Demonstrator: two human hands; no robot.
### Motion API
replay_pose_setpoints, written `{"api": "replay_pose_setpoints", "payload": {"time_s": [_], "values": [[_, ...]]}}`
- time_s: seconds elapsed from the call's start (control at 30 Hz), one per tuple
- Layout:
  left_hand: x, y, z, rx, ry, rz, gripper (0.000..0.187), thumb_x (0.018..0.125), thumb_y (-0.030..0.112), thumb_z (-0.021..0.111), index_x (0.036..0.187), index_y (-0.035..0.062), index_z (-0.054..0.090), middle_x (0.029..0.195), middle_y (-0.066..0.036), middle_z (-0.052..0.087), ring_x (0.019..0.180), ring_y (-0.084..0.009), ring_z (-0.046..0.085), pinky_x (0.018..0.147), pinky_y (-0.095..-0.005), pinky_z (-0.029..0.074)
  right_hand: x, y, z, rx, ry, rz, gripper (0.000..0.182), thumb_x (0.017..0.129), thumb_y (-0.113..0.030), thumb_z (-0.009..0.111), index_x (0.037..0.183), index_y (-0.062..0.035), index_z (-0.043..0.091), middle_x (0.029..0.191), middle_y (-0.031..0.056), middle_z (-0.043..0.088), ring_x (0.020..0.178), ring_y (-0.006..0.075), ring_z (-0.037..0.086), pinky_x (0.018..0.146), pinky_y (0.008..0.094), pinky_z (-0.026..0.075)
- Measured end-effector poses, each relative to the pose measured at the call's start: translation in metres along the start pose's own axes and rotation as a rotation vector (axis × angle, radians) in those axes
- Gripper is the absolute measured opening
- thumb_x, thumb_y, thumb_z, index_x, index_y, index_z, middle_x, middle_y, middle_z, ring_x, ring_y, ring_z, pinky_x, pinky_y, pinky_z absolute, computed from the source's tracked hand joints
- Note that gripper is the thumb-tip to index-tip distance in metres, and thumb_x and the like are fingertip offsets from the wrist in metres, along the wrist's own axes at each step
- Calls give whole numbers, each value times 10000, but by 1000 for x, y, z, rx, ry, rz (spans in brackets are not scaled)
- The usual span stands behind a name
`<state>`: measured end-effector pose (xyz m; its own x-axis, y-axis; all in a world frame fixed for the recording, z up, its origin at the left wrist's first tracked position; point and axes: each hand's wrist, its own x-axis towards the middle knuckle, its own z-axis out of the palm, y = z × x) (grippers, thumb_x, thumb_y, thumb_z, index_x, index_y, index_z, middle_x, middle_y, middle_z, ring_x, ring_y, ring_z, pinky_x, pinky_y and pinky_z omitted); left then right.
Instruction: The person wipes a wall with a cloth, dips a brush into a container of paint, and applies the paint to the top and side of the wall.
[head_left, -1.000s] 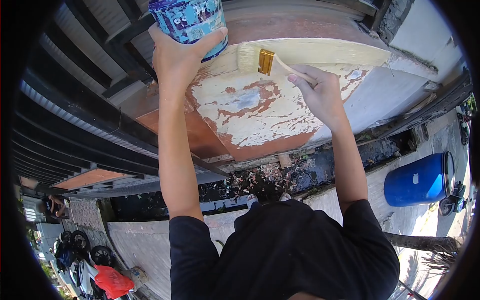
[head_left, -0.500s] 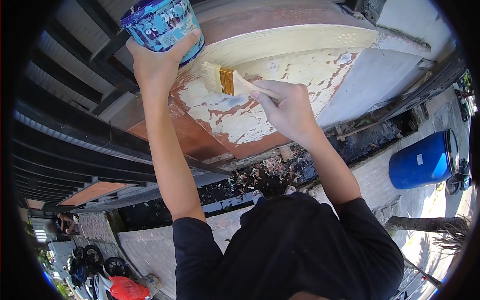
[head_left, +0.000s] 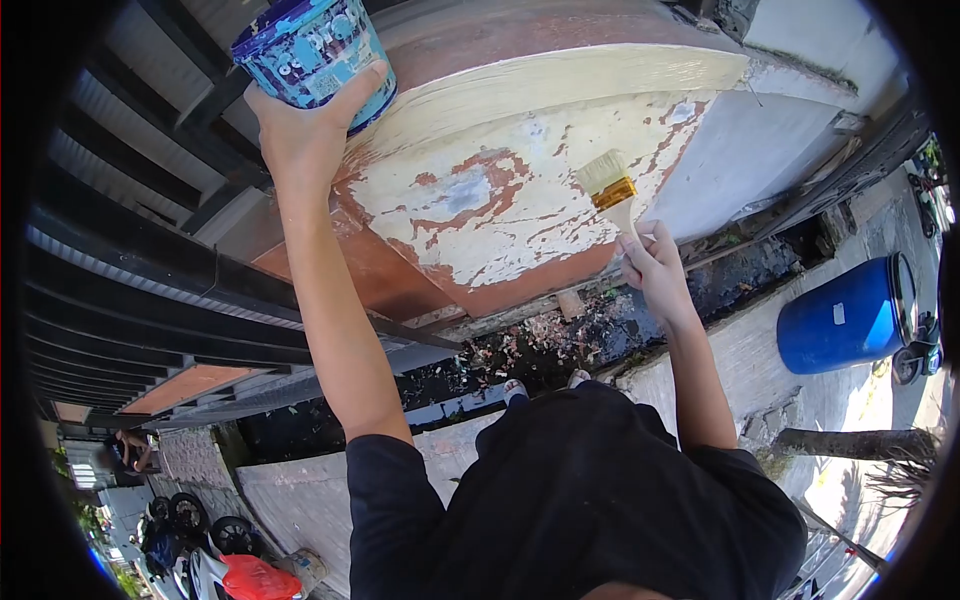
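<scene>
My left hand (head_left: 305,135) grips a blue, paint-spattered bucket (head_left: 318,62) from below, at the upper left beside the wall. The bucket's inside is hidden. In my right hand (head_left: 655,270) is the handle of a flat paintbrush (head_left: 612,185), its pale bristles pointing up and left in front of the wall's lower right part. The wall (head_left: 540,185) has cream paint with peeled patches of reddish brown and grey. A smoother cream band (head_left: 570,75) curves along its upper part.
Black metal bars (head_left: 120,240) run down the left side. Below the wall lies a dark wet ditch (head_left: 440,385) with paint flakes. A blue barrel (head_left: 838,318) stands at the right. Motorcycles, a red bag (head_left: 258,578) and a seated person (head_left: 130,452) are at the lower left.
My right hand has moved right and down with the brush, away from the cream band's left end, and the brush now tilts up-left. The bucket and my left hand have shifted slightly left.
</scene>
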<state>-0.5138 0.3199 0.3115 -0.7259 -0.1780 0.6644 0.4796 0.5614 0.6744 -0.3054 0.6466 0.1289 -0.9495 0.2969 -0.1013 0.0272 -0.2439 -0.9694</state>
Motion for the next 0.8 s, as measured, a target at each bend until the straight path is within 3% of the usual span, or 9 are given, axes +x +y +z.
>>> {"api": "replay_pose_setpoints", "payload": {"time_s": [0.03,0.33,0.43,0.53,0.57,0.63,0.67,0.73,0.8], "values": [[2,-5,1,-13,9,6,1082,645,413,1000,1425,-82,436,1284,-195,662,1180,-283,671,1084,-377,502,1,9,3,-71,52,41,192,1112,-160,561,1263,-41,548,811,-47,518,579,14,382,488,195,279],[2,1,1,-37,5,3,1007,677,361,994,1411,-78,461,1293,-193,661,1198,-283,665,1098,-393,492,61,-1,90,98,355,-283,512,1120,-90,443,1628,-45,393,732,-74,398,592,3,372,490,190,331],[0,7,-1,-72,-23,-11,1185,617,461,1001,1460,-114,398,1348,-230,623,1250,-314,631,1126,-377,454,84,28,150,-161,389,-500,530,1102,-73,464,1616,27,376,741,-10,490,618,70,485,543,235,407],[-1,12,-2,-47,-15,-17,1170,616,452,1003,1453,-110,409,1343,-224,624,1244,-308,631,1124,-378,454,84,60,204,-334,437,-791,545,1091,-73,486,1604,62,358,847,93,622,691,165,577,668,291,483],[-2,11,-1,-49,-19,-20,1170,616,452,1003,1453,-110,409,1343,-224,624,1244,-308,631,1124,-378,454,66,61,204,-338,439,-788,545,1091,-73,486,1604,62,358,847,93,622,691,165,577,668,291,483],[0,9,-1,-82,-30,-21,1168,610,445,1007,1447,-111,412,1337,-223,625,1242,-304,630,1121,-376,456,20,52,206,-283,40,-443,521,1095,-84,486,1590,52,397,913,122,653,745,195,603,735,301,494],[1,10,-1,-87,-33,-19,1168,610,445,1007,1447,-111,412,1337,-223,625,1242,-304,630,1121,-376,456,10,49,202,-285,46,-445,521,1095,-84,486,1590,52,397,913,122,653,745,195,603,735,301,494],[0,10,-1,-65,-26,7,1174,609,450,1004,1446,-118,408,1335,-226,625,1246,-306,628,1118,-372,455,-4,40,180,-279,-234,-288,464,1105,-123,516,1546,22,500,830,60,613,660,131,562,617,273,462],[-2,12,-1,-78,-23,-9,1182,607,462,1001,1449,-117,407,1338,-229,624,1248,-309,628,1121,-374,453,11,8,152,-184,-298,-161,428,1103,-137,539,1504,12,550,788,18,569,613,89,507,552,250,409]]}}
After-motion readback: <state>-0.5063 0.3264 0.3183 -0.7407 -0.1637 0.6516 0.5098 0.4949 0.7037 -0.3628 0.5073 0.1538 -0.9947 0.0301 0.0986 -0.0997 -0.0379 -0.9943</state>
